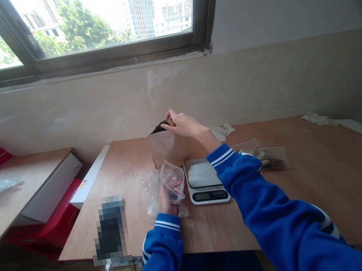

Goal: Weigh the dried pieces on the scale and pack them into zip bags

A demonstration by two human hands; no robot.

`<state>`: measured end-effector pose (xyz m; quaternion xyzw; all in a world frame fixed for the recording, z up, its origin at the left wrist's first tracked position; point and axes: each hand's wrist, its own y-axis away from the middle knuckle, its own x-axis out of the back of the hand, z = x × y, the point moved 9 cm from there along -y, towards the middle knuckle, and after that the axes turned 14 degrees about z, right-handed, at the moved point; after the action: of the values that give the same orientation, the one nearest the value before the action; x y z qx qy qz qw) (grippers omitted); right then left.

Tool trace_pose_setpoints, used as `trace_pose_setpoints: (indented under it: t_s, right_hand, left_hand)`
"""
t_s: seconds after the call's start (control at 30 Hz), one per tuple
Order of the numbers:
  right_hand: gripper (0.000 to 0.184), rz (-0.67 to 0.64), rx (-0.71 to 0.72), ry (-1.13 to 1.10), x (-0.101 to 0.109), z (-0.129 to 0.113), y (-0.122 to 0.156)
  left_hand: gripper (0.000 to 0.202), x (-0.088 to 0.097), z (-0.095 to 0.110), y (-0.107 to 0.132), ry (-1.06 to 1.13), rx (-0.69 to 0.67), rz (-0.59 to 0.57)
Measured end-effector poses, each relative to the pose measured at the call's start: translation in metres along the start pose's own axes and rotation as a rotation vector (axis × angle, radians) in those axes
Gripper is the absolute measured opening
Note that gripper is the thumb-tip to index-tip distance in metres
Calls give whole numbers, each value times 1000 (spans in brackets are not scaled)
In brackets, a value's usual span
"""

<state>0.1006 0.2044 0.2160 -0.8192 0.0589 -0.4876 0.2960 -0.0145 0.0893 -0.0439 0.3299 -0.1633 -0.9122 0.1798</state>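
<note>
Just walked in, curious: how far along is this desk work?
Done: a clear bag of brown pieces lies beyond the white digital scale. In hand: the right hand grips a brown paper bag; the left hand holds a clear plastic bag. Left: that bag is outside the paper one.

A digital scale [203, 173] sits on the table [330, 175] between a paper bag [168, 147] and a plastic zip bag [268, 158].

Pixelated dark object [109, 228], unreadable; paper bag's [169, 146] contents mostly hidden by the right hand [184, 124]
</note>
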Motion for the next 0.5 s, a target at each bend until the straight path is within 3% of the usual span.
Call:
trace_pose_setpoints:
  t_s: [0.17,0.37,0.5]
  right_hand:
    - [37,36,49,187,6,-16,-5]
    - [53,137,-28,139,-8,-14,-11]
    - [38,259,-12,53,-12,-13,-6]
  left_hand:
    - [43,0,-1,-2,12,8,-17]
    - [44,1,-2,-2,19,-9,-36]
    - [45,0,-1,0,26,-15,-41]
